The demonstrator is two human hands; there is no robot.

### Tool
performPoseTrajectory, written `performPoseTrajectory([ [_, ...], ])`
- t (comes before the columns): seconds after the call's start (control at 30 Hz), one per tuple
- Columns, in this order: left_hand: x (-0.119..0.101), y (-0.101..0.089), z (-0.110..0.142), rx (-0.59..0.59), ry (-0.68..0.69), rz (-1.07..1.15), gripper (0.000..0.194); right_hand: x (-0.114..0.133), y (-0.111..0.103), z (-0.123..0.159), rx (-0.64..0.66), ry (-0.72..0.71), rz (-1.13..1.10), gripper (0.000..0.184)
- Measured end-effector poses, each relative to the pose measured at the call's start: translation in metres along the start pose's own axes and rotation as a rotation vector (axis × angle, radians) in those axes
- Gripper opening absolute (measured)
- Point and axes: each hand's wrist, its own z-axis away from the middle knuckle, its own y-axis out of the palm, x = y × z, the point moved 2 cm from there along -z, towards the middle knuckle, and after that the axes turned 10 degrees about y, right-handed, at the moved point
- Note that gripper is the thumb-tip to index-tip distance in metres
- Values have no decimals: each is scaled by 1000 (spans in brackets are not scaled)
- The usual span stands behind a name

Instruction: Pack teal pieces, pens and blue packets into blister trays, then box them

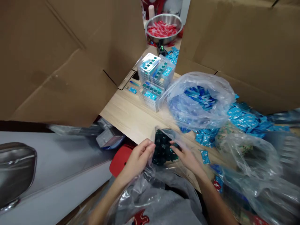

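Observation:
My left hand (141,155) pinches the rim of a clear plastic bag (150,172) between thumb and fingers. Inside the bag's mouth lie many small, shiny dark green pieces (161,148); their kind is too blurred to tell. My right hand (186,157) is at the right side of that opening, fingers stretched towards the green pieces and a little apart. I see nothing held in it, though the bag and shadow partly cover the fingertips. The bag rests against my lap at the table's front edge.
Ahead stand stacked clear plastic trays (152,95) with green squares and blue packets. To their right is a plastic bag of blue sticks (201,98), beside blue sachets (246,118). A steel bowl (150,32) holds red pieces. Cardboard boxes (70,62) flank the table; a red stool (119,161) is left.

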Motion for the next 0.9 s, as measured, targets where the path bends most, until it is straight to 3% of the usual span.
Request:
performPoseTrajectory([
  [0.13, -17, 3, -34, 230, 88, -122, 34, -3, -16, -5, -111, 216, -118, 40],
  [0.2, -27, 1, -57, 336, 128, -152, 33, 6, -19, -6, -78, 276, -173, 40],
  [0.27, -34, -7, -82, 401, 144, -166, 32, 23, -19, -6, 41, 305, -287, 36],
  [0.4, -29, -36, -127, 315, 1, -66, 32, 86, -22, -12, 382, 262, -570, 28],
  [0.47, -22, -49, -141, 331, -102, -5, 33, 127, -32, -31, 465, 202, -724, 25],
  [0.53, -16, -54, -149, 455, -174, 8, 31, 163, -44, -69, 375, 162, -826, 19],
  [0.6, -12, -53, -151, 631, -242, -24, 29, 184, -51, -122, 294, 177, -899, 13],
  [0.67, -10, -50, -152, 797, -299, -75, 28, 183, -46, -176, 351, 337, -926, 16],
  [0.73, -9, -49, -156, 927, -354, -93, 27, 168, -36, -217, 349, 502, -971, 23],
  [0.8, -7, -49, -161, 1023, -391, -76, 27, 149, -28, -238, 321, 612, -1020, 29],
  [0.9, -3, -53, -172, 1098, -410, -57, 28, 135, -25, -242, 272, 666, -1072, 36],
])
